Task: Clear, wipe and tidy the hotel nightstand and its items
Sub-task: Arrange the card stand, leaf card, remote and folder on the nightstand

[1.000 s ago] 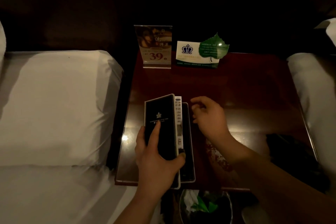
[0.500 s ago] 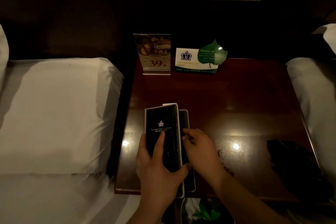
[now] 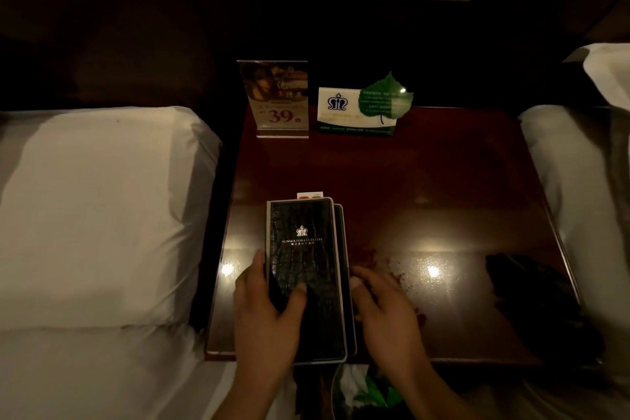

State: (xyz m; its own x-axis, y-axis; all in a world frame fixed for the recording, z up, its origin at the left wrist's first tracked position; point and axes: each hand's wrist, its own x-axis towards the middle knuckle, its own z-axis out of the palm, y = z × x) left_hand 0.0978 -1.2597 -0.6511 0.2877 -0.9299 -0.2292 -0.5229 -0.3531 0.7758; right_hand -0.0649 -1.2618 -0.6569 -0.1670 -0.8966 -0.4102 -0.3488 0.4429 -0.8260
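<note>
A black hotel folder (image 3: 303, 269) with a crest lies on the front left of the dark red nightstand (image 3: 426, 187). It covers a white remote, of which only the far end (image 3: 309, 195) peeks out. A black holder (image 3: 342, 242) shows along the folder's right side. My left hand (image 3: 266, 314) grips the folder's near left edge, thumb on the cover. Fingertips of my right hand (image 3: 381, 310) rest against the stack's right edge, holding nothing.
An acrylic price sign (image 3: 278, 99) and a white card with a green leaf (image 3: 364, 109) stand at the back. A dark cloth (image 3: 545, 300) lies at the front right. White beds (image 3: 95, 215) flank the nightstand. A bin (image 3: 361, 392) sits below the front edge.
The remote, visible beside the folder a second ago, is now tucked under it. My right hand came from the far end down to the stack's right edge. The folder lies flatter.
</note>
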